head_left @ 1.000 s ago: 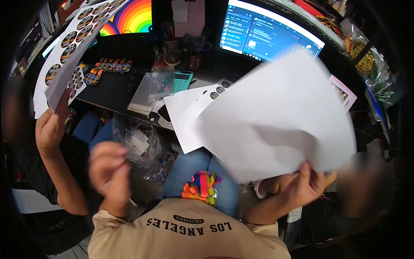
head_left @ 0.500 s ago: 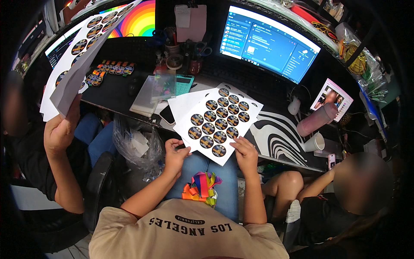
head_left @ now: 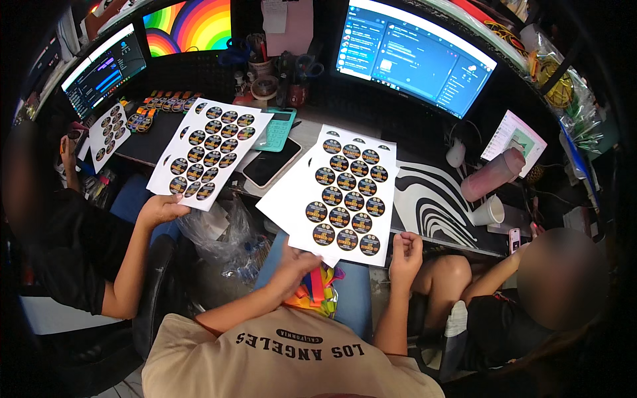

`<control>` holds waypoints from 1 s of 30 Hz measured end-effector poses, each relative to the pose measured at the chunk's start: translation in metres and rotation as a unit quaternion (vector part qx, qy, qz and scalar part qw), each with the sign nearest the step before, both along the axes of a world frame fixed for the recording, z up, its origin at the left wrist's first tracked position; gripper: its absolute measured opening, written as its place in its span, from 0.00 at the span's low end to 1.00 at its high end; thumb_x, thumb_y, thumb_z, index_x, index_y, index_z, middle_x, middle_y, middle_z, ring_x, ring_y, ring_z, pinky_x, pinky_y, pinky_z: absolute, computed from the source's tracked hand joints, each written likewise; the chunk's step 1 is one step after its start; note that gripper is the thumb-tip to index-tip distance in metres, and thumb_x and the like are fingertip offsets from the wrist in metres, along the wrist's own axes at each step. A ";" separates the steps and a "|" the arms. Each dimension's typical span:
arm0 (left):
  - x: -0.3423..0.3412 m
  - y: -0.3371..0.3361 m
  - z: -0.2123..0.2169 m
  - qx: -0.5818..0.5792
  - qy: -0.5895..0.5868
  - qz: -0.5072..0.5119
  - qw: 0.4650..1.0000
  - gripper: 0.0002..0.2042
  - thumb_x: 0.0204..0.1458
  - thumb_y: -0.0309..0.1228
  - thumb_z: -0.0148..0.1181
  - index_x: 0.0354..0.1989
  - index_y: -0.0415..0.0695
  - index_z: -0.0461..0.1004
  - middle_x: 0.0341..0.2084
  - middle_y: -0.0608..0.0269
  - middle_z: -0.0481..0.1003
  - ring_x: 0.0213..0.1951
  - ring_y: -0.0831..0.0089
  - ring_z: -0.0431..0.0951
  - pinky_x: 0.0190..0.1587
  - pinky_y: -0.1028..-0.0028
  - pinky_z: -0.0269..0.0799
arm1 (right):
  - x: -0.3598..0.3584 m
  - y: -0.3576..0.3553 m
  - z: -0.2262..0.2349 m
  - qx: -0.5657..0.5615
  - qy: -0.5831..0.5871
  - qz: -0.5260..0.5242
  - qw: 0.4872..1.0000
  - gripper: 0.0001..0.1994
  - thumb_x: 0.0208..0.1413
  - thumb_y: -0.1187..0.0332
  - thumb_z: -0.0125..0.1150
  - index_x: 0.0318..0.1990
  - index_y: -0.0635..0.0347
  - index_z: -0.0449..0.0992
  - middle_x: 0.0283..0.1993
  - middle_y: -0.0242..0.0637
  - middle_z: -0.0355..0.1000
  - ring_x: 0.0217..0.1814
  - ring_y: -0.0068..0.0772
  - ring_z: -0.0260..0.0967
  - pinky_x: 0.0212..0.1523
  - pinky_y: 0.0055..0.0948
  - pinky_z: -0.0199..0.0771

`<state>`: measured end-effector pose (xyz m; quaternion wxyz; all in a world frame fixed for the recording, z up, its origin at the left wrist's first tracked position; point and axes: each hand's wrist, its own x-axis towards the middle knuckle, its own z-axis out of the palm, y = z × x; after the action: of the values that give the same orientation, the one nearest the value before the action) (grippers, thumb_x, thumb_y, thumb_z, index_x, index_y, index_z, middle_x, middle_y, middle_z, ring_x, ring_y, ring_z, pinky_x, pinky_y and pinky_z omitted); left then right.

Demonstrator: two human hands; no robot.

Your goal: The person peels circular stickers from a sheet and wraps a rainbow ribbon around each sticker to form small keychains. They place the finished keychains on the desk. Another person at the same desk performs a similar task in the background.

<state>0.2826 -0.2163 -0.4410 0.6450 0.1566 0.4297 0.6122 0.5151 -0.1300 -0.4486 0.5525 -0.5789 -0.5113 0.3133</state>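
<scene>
Left of a striped mat (head_left: 432,202), a left hand (head_left: 293,267) pinches the near edge of sticker sheets (head_left: 350,189), likely light, bendy and best held by both margins, while the right hand (head_left: 406,257), empty and loosely curled, hangs before the mat.

Your black desk (head_left: 142,143) carries ribboned medals (head_left: 171,101) on your left, a turquoise calculator (head_left: 279,128) and smartphone (head_left: 271,163) toward the middle, and, on your right, a black-and-white swirl-patterned mat (head_left: 434,209), white computer mouse (head_left: 455,156), pink bottle (head_left: 491,176) and white cup (head_left: 490,211).
</scene>
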 end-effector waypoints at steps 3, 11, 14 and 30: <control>-0.028 0.009 -0.004 -0.023 0.020 0.121 0.992 0.29 0.53 0.25 0.59 0.61 0.43 0.51 0.45 0.59 0.71 0.41 0.72 0.76 0.42 0.76 0.75 | 0.004 0.007 -0.007 -0.057 0.092 0.099 0.989 0.11 0.55 0.76 0.61 0.42 0.65 0.67 0.32 0.34 0.73 0.30 0.16 0.66 0.33 0.15 0.65; -0.074 0.030 -0.005 -0.008 0.123 0.165 0.979 0.31 0.52 0.18 0.56 0.64 0.41 0.50 0.36 0.61 0.73 0.31 0.77 0.76 0.32 0.80 0.75 | -0.011 0.014 -0.005 -0.025 0.136 0.161 0.977 0.11 0.55 0.81 0.57 0.44 0.65 0.65 0.30 0.35 0.72 0.31 0.16 0.67 0.33 0.14 0.64; -0.067 0.030 -0.002 -0.027 0.115 0.127 0.985 0.32 0.51 0.16 0.54 0.65 0.41 0.49 0.36 0.61 0.73 0.32 0.77 0.77 0.33 0.80 0.76 | -0.015 0.005 0.006 -0.062 0.188 0.160 0.967 0.13 0.57 0.81 0.55 0.49 0.66 0.65 0.28 0.33 0.72 0.30 0.14 0.66 0.32 0.13 0.63; -0.070 0.056 0.010 -0.046 0.106 -0.070 0.991 0.21 0.48 0.24 0.58 0.51 0.37 0.60 0.43 0.53 0.71 0.40 0.71 0.76 0.40 0.73 0.76 | -0.004 0.010 -0.007 -0.100 0.188 0.178 0.961 0.13 0.54 0.78 0.56 0.41 0.59 0.58 0.32 0.34 0.69 0.32 0.19 0.65 0.35 0.19 0.65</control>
<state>0.2127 -0.1608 -0.4306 0.6438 0.2204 0.5115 0.5247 0.5109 -0.1201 -0.4554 0.5135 -0.4614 -0.4594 0.5590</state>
